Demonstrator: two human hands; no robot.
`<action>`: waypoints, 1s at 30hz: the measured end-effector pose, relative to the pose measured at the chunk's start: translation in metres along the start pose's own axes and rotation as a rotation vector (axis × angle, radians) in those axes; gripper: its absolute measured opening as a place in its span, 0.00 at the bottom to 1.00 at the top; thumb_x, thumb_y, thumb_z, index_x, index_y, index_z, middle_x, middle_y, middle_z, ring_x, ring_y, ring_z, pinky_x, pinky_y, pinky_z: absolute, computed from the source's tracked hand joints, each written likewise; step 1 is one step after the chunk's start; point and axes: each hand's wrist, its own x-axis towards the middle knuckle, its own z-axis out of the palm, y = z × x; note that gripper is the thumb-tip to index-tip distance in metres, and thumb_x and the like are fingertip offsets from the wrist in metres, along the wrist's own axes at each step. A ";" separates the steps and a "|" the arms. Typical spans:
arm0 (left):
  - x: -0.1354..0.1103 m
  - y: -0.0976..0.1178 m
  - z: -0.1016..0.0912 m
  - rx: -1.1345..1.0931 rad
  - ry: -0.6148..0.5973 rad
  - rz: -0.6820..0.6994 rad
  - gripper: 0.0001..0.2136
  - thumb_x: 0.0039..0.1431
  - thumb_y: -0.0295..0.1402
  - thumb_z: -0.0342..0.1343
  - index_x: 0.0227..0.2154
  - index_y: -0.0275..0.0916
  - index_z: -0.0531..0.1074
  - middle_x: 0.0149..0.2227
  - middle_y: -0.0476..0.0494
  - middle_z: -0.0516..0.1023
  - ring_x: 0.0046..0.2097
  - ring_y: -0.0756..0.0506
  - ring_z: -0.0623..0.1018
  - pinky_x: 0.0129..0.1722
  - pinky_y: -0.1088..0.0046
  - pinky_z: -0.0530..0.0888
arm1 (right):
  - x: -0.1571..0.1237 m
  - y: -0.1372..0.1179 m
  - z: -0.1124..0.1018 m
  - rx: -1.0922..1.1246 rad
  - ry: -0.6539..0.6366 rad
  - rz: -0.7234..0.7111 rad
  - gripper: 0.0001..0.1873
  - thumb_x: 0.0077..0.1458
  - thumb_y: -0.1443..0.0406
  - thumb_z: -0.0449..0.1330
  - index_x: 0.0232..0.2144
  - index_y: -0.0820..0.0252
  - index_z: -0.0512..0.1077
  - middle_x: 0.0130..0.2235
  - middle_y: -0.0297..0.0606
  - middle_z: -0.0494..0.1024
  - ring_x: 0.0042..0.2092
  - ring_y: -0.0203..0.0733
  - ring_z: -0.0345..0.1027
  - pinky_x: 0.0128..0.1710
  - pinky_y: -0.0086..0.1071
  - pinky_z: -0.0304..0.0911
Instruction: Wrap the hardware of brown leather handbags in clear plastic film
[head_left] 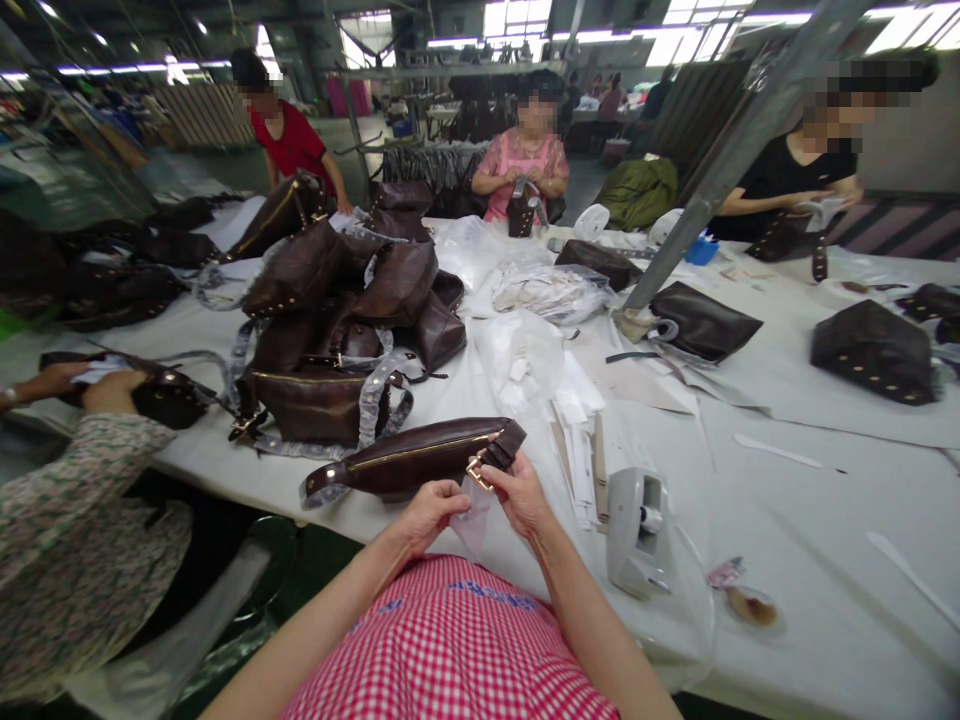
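Note:
A dark brown leather bag (420, 452) with a gold zipper lies on the table in front of me. My right hand (521, 492) is closed on the bag's strap, by the gold buckle (478, 470) at its right end. Between my two hands hangs a small piece of thin clear plastic (472, 520). The fingers of my left hand (435, 512) pinch this plastic at its left side, just below the bag. At the bag's left end, the other strap end (326, 482) is wrapped in clear film.
A heap of brown bags (322, 405) with film-wrapped straps stands to the left. A tape dispenser (637, 530), paper strips (577, 460) and clear plastic (525, 350) lie to the right. A metal post (720, 180) slants over the table. Several co-workers handle bags around it.

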 end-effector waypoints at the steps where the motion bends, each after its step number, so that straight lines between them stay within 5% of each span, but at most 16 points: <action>1: 0.000 0.000 0.000 -0.006 -0.001 0.003 0.17 0.31 0.34 0.73 0.18 0.33 0.68 0.19 0.52 0.70 0.23 0.54 0.66 0.26 0.77 0.59 | 0.000 0.000 -0.001 -0.005 -0.004 0.003 0.32 0.35 0.69 0.73 0.45 0.53 0.68 0.36 0.31 0.80 0.37 0.40 0.75 0.37 0.31 0.69; 30: 0.009 0.001 -0.002 0.104 0.099 0.077 0.13 0.37 0.36 0.70 0.26 0.34 0.79 0.26 0.46 0.77 0.27 0.52 0.69 0.30 0.76 0.63 | 0.006 -0.007 -0.008 -0.081 -0.023 0.079 0.27 0.36 0.66 0.73 0.40 0.56 0.68 0.34 0.33 0.80 0.34 0.41 0.75 0.30 0.30 0.67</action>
